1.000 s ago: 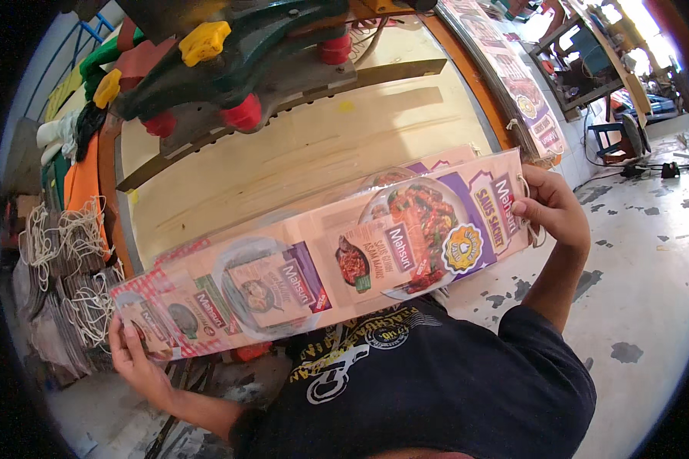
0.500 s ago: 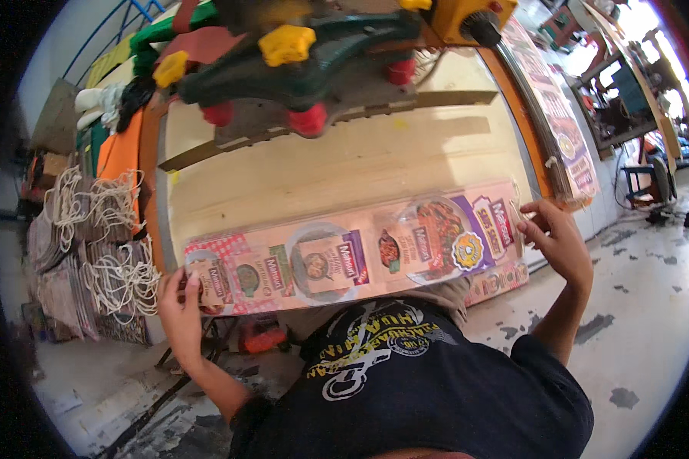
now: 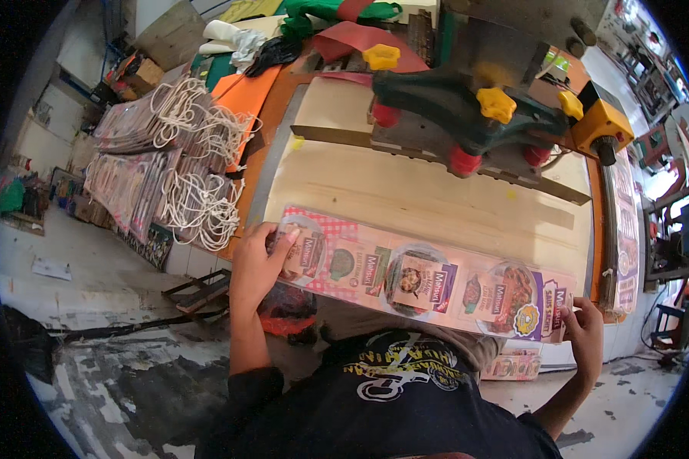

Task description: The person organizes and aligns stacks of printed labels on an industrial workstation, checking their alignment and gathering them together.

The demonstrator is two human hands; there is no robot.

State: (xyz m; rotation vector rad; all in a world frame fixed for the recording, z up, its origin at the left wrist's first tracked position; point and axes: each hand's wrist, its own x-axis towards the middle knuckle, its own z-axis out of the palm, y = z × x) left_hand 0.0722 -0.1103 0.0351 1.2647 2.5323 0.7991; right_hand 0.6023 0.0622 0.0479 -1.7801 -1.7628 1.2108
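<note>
A long pink printed strip (image 3: 453,281), glossy like plastic film, lies along the near edge of the cream work surface (image 3: 436,195). Pictures of food dishes and a red checked patch cover it. My left hand (image 3: 257,268) pinches its left end, thumb on top and the other fingers partly hidden underneath. At the opposite end, my right hand (image 3: 586,333) grips the right corner between thumb and fingers. Beyond the strip stands a press with a dark green arm (image 3: 444,107), yellow star knobs and red feet, above a thin upright metal bar (image 3: 429,157).
Stacked printed strips (image 3: 142,191) with looped white cords (image 3: 203,203) sit at the left, beside an orange sheet (image 3: 245,99). More long strips (image 3: 626,222) lie along the right edge. A yellow box (image 3: 601,122) with a black knob is at the press. Another printed piece (image 3: 511,366) shows below my right hand.
The view has swung left, so everything sits further right. My right hand has gone from fingering the strip's right edge to gripping its near corner. The strip now slants down to the right.
</note>
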